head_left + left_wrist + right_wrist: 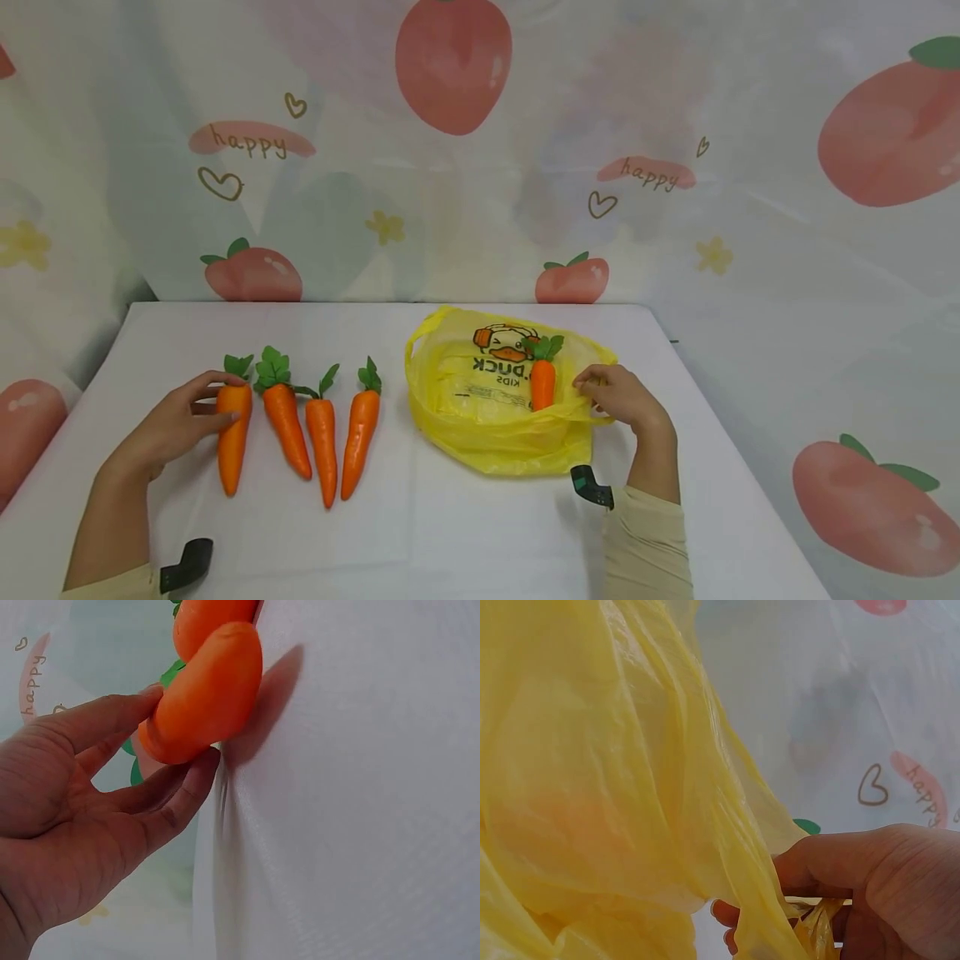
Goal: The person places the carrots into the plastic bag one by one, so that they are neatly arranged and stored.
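My left hand (176, 421) grips the leftmost orange carrot (234, 442) near its leafy top, thumb on one side and fingers on the other. The left wrist view shows that carrot (214, 694) up close between thumb and fingers. At the right, my right hand (626, 398) holds the edge of a yellow plastic bag (472, 446) with a duck print. Gathered yellow plastic is bunched in its fingers in the right wrist view. One carrot (543, 383) with green leaves stands in the bag's mouth, its lower end hidden by the front edge.
Beside the gripped carrot, a second carrot (287, 425), a third carrot (322, 450) and another carrot (361, 442) lie in a row, leaves away from me. They rest on a white-covered table (420, 533). A fruit-patterned cloth (465, 217) hangs behind.
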The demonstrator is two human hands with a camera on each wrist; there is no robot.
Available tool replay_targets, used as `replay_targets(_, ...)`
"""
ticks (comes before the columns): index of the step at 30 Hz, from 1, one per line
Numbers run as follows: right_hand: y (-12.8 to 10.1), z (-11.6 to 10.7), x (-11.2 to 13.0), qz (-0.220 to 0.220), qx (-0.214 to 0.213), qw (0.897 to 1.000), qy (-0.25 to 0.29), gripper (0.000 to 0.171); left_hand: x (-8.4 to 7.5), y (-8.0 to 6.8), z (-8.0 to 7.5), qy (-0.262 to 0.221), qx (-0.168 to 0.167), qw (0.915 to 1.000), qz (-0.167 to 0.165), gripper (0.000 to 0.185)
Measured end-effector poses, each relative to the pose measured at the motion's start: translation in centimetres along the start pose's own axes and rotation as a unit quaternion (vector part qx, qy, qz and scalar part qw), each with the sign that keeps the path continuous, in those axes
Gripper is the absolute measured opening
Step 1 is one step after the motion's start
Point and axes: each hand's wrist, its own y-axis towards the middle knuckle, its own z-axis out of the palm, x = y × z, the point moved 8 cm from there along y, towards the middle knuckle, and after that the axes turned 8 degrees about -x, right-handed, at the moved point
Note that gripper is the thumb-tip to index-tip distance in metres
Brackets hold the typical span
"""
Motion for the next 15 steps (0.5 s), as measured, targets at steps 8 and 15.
replay_targets(8, -0.15, -0.02, 0.3, -0.007, 0.0, 1.0, 0.002, 0.025, 0.06, -0.16, -0.04, 0.004, -0.009, 0.9999, 0.008, 0.048)
replay_targets(15, -0.13, -0.01, 0.21, -0.006, -0.001, 1.0, -0.005, 0.026, 0.09, -0.08, -0.21, 0.002, -0.011, 0.9999, 0.006, 0.048)
